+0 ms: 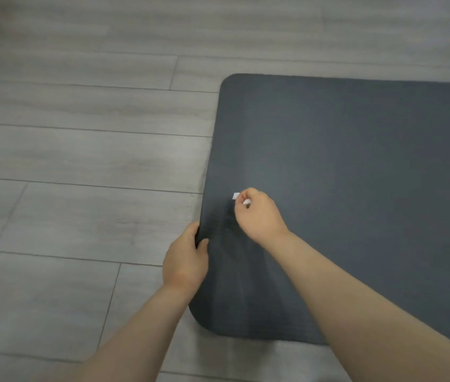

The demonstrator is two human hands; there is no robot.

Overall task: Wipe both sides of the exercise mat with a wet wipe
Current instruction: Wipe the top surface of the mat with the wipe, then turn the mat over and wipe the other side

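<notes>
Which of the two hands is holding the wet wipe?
The right hand, over the mat, with bits of white wipe showing. The left hand grips the mat's edge instead.

we find no text, label, brand, number or sign to read anywhere: the dark exercise mat (356, 175) and the grey plank floor (80, 150) are plain.

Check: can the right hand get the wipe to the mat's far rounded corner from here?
Probably yes. The right hand, gripping the wipe, sits on the mat, and only bare mat lies between it and that corner. It likely needs a forward stretch.
</notes>
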